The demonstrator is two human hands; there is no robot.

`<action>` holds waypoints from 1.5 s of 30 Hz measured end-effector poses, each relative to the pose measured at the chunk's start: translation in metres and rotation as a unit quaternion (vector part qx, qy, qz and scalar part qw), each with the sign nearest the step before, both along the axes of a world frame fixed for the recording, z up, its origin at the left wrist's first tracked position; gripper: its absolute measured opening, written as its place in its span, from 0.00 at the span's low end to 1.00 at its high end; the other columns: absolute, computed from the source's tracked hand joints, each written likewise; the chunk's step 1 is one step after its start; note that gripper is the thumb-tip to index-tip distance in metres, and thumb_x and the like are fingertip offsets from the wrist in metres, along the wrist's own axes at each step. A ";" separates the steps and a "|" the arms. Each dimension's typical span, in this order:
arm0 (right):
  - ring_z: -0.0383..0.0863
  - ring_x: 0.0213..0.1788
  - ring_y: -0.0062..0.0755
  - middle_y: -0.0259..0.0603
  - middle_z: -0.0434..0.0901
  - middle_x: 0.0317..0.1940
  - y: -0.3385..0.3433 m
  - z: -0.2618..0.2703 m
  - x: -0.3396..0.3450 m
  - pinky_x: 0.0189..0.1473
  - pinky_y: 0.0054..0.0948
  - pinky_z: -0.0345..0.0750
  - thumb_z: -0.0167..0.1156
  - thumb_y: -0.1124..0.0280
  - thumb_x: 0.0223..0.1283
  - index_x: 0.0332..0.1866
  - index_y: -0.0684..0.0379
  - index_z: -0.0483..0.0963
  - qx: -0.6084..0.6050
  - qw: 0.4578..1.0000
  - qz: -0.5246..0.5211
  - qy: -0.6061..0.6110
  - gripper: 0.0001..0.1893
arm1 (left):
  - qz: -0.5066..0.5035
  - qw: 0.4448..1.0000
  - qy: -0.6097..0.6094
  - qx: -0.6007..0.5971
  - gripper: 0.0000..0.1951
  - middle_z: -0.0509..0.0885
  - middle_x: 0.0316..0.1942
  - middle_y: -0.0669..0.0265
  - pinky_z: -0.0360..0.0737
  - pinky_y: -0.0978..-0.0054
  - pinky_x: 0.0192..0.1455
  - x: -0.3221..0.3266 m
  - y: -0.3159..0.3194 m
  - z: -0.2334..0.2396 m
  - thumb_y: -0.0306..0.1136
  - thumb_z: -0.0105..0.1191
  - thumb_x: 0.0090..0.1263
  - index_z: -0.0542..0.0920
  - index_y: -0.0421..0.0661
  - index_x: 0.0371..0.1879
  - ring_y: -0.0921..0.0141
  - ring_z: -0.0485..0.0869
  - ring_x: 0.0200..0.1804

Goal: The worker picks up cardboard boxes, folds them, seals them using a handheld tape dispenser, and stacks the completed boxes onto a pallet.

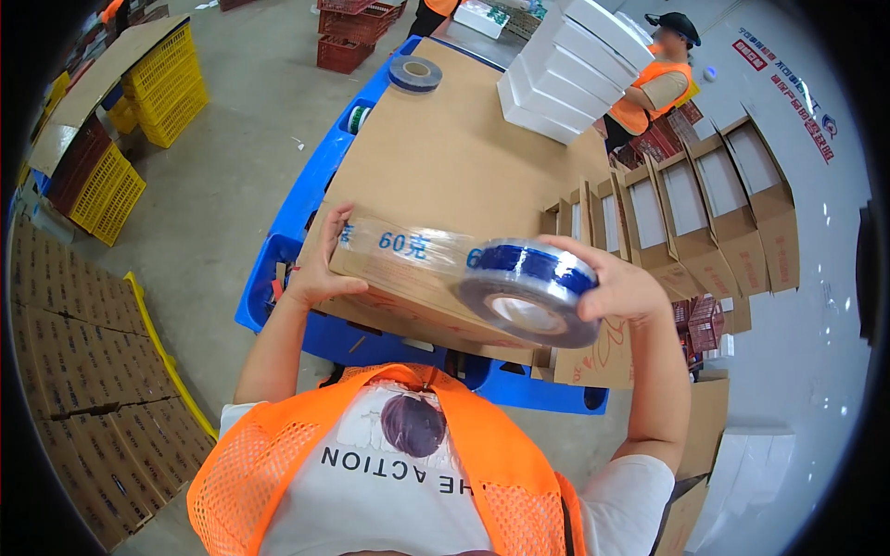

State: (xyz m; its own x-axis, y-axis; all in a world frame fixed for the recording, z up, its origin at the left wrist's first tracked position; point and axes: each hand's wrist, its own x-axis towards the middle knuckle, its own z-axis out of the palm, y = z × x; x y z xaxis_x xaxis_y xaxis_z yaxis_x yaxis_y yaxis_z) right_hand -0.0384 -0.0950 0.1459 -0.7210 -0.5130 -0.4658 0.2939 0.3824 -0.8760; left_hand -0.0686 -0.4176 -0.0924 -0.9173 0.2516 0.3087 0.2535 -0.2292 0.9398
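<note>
My right hand grips a large roll of packing tape with a blue-and-clear edge. A strip of clear tape with blue print runs from the roll across a cardboard box towards my left hand. That hand rests around the box's left end, its thumb in front and its fingers raised behind; whether it pinches the strip's end cannot be told. Under the box lies a cardboard-covered worktop on a blue plastic frame. A smaller tape roll lies flat at the worktop's far left corner.
White foam boxes are stacked at the far right of the worktop. A row of open cartons stands to the right. Behind them is a co-worker in an orange vest. Yellow crates and stacked cartons stand left.
</note>
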 end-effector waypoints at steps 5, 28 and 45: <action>0.68 0.57 0.29 0.40 0.71 0.54 0.039 0.014 0.018 0.60 0.27 0.63 0.77 0.55 0.27 0.64 0.63 0.60 0.067 0.998 -0.009 -0.011 0.52 | 0.000 1.000 0.003 -0.028 0.61 0.54 0.68 0.54 0.47 0.68 0.71 -0.001 -0.002 0.009 0.39 0.72 0.32 0.46 0.46 0.68 0.61 0.51 0.71; 0.82 0.27 0.29 0.42 0.81 0.29 0.093 0.011 0.052 0.30 0.26 0.79 0.68 0.46 0.38 0.52 0.59 0.74 0.315 0.942 0.037 0.111 0.36 | 0.030 0.832 0.151 -0.532 0.59 0.74 0.55 0.57 0.47 0.60 0.71 0.010 0.072 0.119 0.40 0.74 0.28 0.54 0.43 0.67 0.60 0.68 0.61; 0.81 0.40 0.38 0.46 0.82 0.37 0.129 -0.077 0.064 0.45 0.30 0.75 0.66 0.47 0.36 0.50 0.56 0.77 0.233 0.968 -0.047 0.080 0.33 | -0.201 0.764 0.235 -0.566 0.55 0.60 0.66 0.52 0.45 0.56 0.71 -0.001 0.151 0.177 0.45 0.70 0.36 0.54 0.44 0.67 0.56 0.55 0.69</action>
State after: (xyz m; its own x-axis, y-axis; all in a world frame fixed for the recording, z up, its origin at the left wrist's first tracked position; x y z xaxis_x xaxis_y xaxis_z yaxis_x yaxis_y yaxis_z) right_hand 0.0259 0.0340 0.0691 -0.8364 -0.2033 -0.5090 0.2210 0.7247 -0.6526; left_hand -0.0698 -0.2665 0.0843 -0.5491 0.8346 -0.0437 0.7478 0.5140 0.4203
